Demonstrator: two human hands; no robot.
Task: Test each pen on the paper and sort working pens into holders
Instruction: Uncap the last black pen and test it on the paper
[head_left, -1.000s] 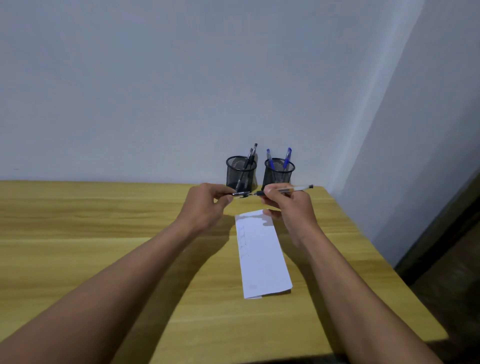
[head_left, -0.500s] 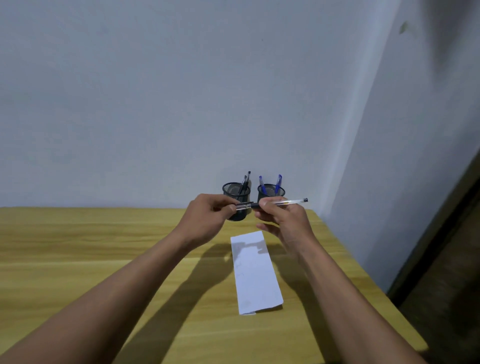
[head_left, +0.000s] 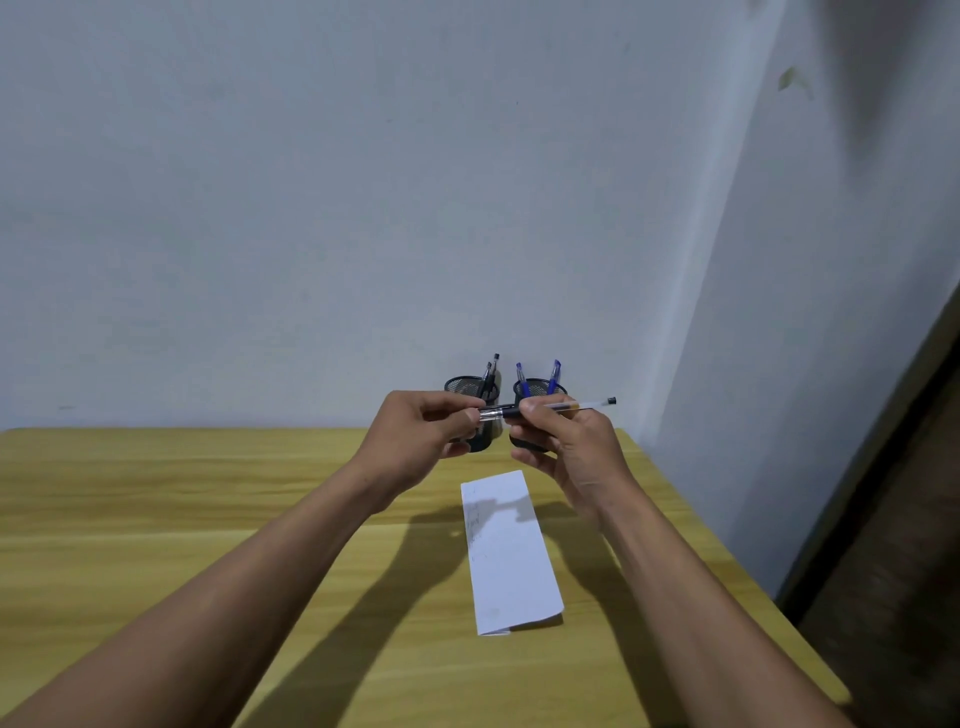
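Observation:
A clear pen with a black end (head_left: 576, 404) lies level in the air in front of two black mesh holders. My right hand (head_left: 566, 447) pinches its barrel. My left hand (head_left: 423, 428) pinches the cap end (head_left: 491, 413) at the pen's left. The left holder (head_left: 470, 387) has black pens in it, the right holder (head_left: 540, 388) has two blue pens. A folded white paper (head_left: 511, 551) with faint scribbles lies on the wooden table (head_left: 156, 519) under my hands.
The holders stand at the table's far edge against the pale wall. The table's right edge (head_left: 727, 582) drops off beside a side wall and a dark floor strip.
The view has tilted upward, so hands and holders sit lower in the frame. Both hands keep hold of the pen and have risen a little from the paper.

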